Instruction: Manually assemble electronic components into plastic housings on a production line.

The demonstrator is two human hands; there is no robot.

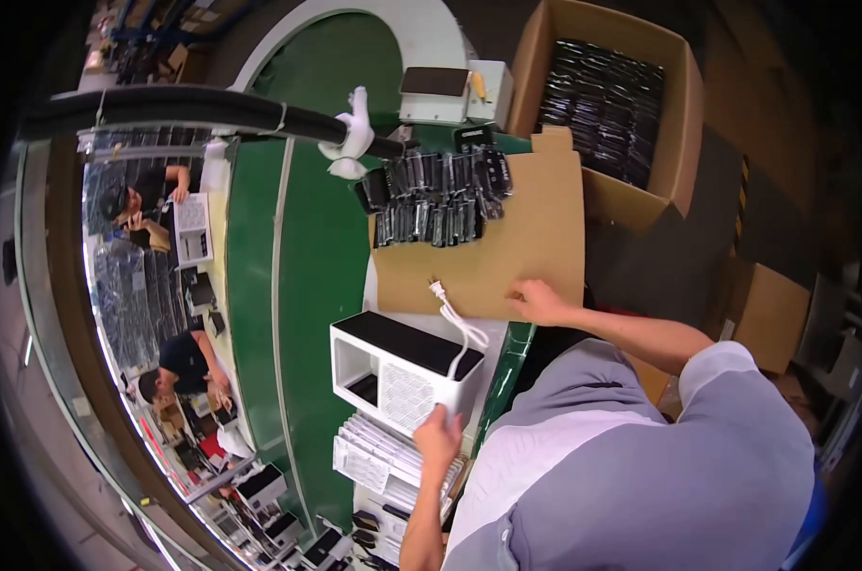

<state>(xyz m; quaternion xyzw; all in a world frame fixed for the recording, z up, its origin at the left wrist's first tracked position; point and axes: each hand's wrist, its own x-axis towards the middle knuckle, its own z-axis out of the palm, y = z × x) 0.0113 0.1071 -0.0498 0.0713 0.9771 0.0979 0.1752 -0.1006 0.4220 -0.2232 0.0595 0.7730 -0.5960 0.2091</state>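
Observation:
A white case (412,387) with a black top panel and a perforated side stands on the bench in front of me. My left hand (438,438) is at its lower near corner, fingers against the white shell. From the case's right end a white power cord (460,324) loops up, and its plug lies on a flat cardboard sheet (479,271). My right hand (540,303) hovers at or rests on the sheet's near right edge; its fingers are loosely bent and apart, with nothing visible in them. Several black plastic-wrapped packs (436,195) lie in rows on the sheet's far part.
White perforated panels (379,452) are stacked left of the case. A large carton (683,124) of black wrapped packs stands far right. A black hose-like arm (212,109) crosses above the green conveyor (307,285). Two people work across the line, one beside a white case (193,228).

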